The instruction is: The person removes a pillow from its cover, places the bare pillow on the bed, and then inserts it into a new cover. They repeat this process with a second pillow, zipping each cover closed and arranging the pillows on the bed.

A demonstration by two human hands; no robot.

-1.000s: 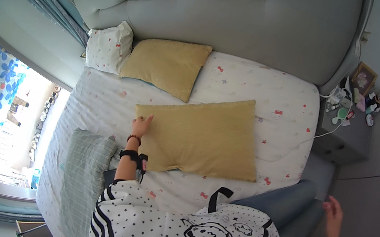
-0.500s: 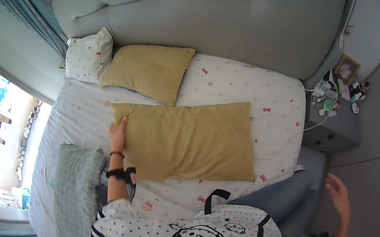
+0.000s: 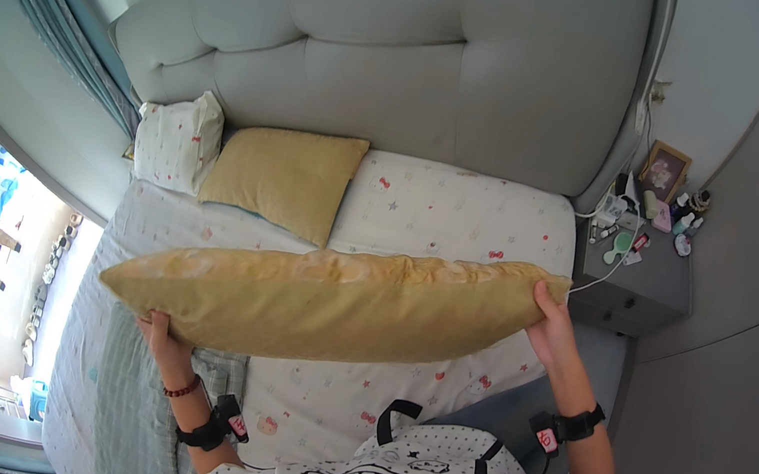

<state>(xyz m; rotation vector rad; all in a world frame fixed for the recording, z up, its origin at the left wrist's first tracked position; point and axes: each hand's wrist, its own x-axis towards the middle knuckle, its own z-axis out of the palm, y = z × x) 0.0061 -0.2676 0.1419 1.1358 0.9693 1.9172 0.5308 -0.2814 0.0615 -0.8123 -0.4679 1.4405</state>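
A long mustard-yellow pillow (image 3: pixel 337 306) is held up above the bed, tilted so that its upper edge shows a lighter, patterned side. My left hand (image 3: pixel 162 341) grips it near its lower left corner, with the fingers partly hidden behind the fabric. At the upper right corner my right hand (image 3: pixel 551 320) is closed on the pillow, thumb toward me. Beyond it, a second mustard pillow (image 3: pixel 287 175) lies flat near the headboard, beside a white pillow (image 3: pixel 178 143) with small red prints.
The white printed sheet (image 3: pixel 445 210) covers the bed below a grey padded headboard (image 3: pixel 360 61). A green checked quilt (image 3: pixel 131 407) lies at the left. At the right, a grey nightstand (image 3: pixel 640 283) carries bottles, a picture frame (image 3: pixel 663 171) and a white cable.
My right hand has come in from the far right and taken hold of the pillow's right end. The pillow, flat on the bed before, is now lifted and tilted, its left end shifted left.
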